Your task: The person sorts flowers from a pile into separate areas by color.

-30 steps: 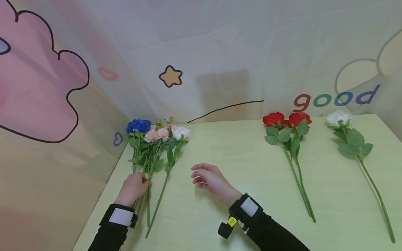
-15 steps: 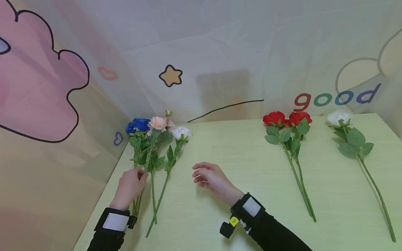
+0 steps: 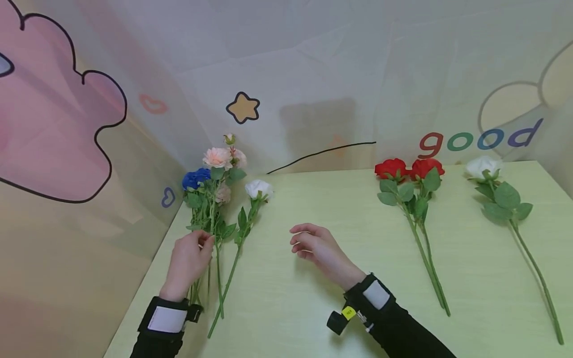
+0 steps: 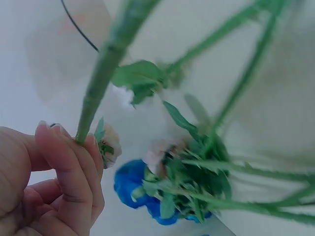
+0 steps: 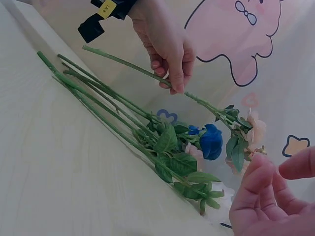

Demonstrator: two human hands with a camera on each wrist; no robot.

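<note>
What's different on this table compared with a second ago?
The left hand has lifted the pink spray upward by its stem. The right hand, holding nothing, has drifted slightly rightward. The red roses and white roses lie as before.

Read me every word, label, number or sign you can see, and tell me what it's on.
"good", on the backdrop.
Yellow tag by the right wristband: too small to read.
Second yellow tag by the left wristband: too blurred to read.
</note>
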